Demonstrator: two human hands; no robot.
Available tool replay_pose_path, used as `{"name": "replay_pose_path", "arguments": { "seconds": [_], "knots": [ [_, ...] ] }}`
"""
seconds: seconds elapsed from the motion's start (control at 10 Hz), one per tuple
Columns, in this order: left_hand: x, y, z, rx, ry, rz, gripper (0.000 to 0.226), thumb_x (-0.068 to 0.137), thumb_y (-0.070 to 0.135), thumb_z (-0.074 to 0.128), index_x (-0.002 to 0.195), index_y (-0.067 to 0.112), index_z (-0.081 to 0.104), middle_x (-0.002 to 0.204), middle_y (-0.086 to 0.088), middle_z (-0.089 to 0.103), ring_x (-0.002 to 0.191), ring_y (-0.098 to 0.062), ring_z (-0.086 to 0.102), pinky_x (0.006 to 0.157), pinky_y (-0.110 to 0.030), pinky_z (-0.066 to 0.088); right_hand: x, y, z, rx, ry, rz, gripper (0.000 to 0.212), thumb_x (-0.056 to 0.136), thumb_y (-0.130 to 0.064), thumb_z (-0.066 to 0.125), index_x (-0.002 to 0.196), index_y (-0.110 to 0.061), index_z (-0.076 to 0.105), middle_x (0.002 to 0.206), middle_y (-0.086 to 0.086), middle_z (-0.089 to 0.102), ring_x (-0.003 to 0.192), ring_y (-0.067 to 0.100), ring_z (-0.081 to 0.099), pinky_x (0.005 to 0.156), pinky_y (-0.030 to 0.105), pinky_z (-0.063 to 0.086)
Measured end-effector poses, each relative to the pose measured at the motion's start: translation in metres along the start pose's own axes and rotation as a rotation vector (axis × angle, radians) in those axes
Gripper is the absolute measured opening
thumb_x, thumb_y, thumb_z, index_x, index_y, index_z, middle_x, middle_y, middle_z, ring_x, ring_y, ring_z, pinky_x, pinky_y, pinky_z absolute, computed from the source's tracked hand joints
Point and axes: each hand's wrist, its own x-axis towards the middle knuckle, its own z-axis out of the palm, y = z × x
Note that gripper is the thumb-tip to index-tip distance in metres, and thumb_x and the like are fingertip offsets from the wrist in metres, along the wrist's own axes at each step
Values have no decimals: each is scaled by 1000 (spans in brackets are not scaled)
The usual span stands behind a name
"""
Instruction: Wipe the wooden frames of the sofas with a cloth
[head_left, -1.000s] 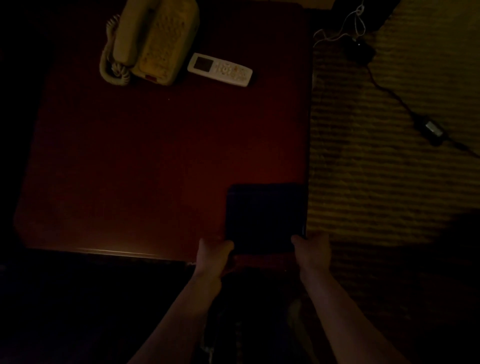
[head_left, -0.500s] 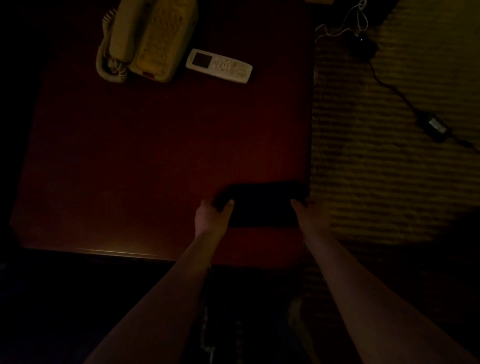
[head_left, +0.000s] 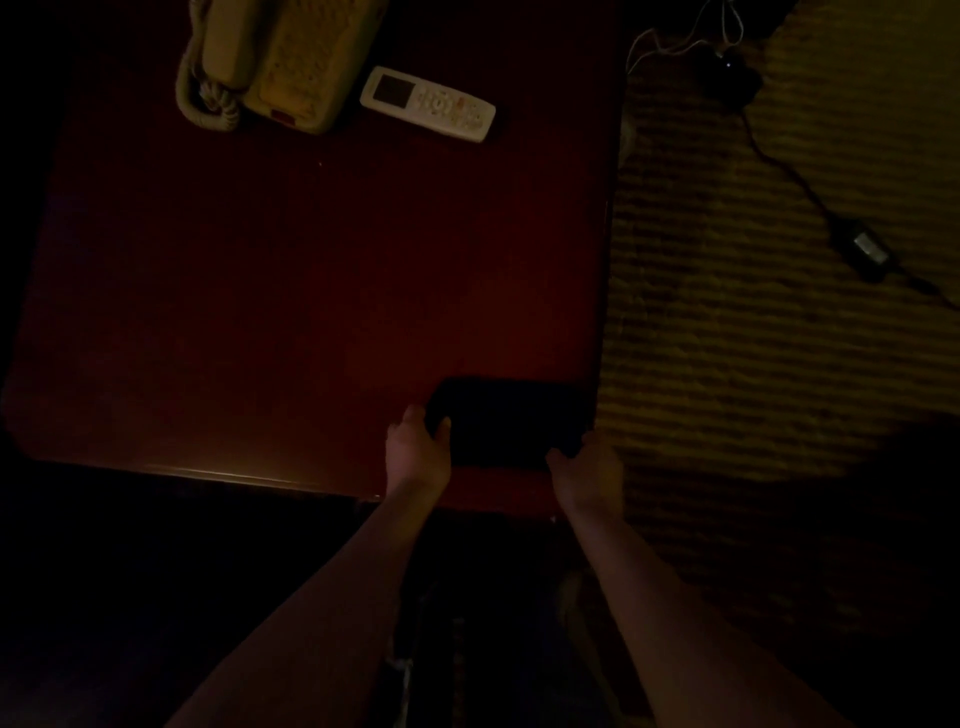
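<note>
We grip the dark folded rectangular cloth (head_left: 506, 423) at the dark red wooden desk's (head_left: 311, 291) near-right corner, left hand (head_left: 418, 452) and right hand (head_left: 587, 470) pinching its 2 ends, seemingly to fold it for wiping.

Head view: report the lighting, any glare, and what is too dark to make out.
Head view: very dim and warm-toned; a thin glare streak runs along the table near edge; the cloth held by the left hand and right hand reads only as a black patch; below the table edge all is black.

both hands (head_left: 418, 452) have folded the dark cloth (head_left: 506, 423) shorter.
</note>
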Motion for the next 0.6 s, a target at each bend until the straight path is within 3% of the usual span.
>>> {"name": "replay_pose_path", "arguments": {
  "seconds": [0.1,0.2,0.3,0.4,0.5,0.6],
  "knots": [
    [-12,-8,2,3,21,-33,45,97,30,49,132,3,43,122,-20,53,100,-33,59,77,-35,49,-9,12,2,19,-32,13,50,94,-28,56,136,-5,41,129,13,52,110,25,54,75,24,44],
    [-18,-11,2,-12,46,-75,45,96,31,51,129,2,45,123,-20,52,98,-33,60,80,-36,50,-14,18,2,1,-63,32,53,94,-31,55,137,-4,40,131,12,51,113,25,53,72,22,38],
    [-19,-6,-4,-40,29,-160,45,96,29,51,129,-1,43,125,-21,50,101,-32,58,74,-36,48,-13,18,-3,-44,-73,3,52,95,-33,53,137,-5,42,134,12,50,115,24,52,76,22,39],
    [-23,0,-18,-53,23,-201,41,95,25,50,124,-3,48,123,-23,52,100,-33,58,78,-39,51,-15,9,-19,-45,-85,-64,44,97,-30,50,134,-6,46,134,11,50,116,24,51,84,25,42],
    [-42,17,-40,-58,16,-108,22,97,19,46,80,8,55,80,-8,55,59,-13,47,48,-23,39,-29,-9,-40,-45,-81,-149,37,97,-27,48,128,-6,51,128,13,55,110,25,54,83,27,44],
    [-71,32,-68,-63,18,-35,26,96,16,47,70,15,46,68,2,43,54,-9,39,47,-19,32,-57,-35,-58,-12,-128,-207,31,97,-26,48,119,-5,55,116,13,60,94,23,57,67,23,41]
  ]
}}
